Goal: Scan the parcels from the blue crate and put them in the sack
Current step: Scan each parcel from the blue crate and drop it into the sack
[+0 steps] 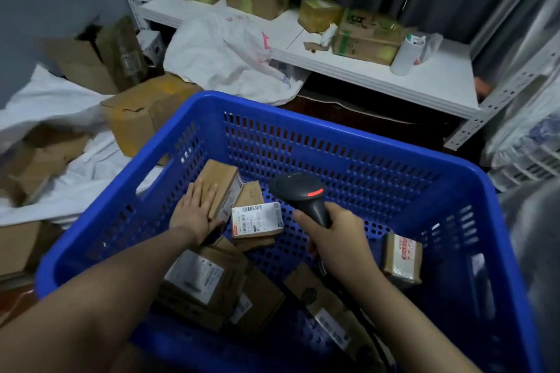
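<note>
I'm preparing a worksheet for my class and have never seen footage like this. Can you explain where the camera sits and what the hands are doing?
No machine here: a person wears the camera on the head, so the view looks forward and down. The left hand lies with straight fingers on a brown parcel inside the blue crate, which holds several more parcels. The right hand grips a black scanner above them. A white sack lies to the left.

I log one blue crate holding parcels. My left hand lies flat on a brown parcel; my right hand grips the scanner.
</note>
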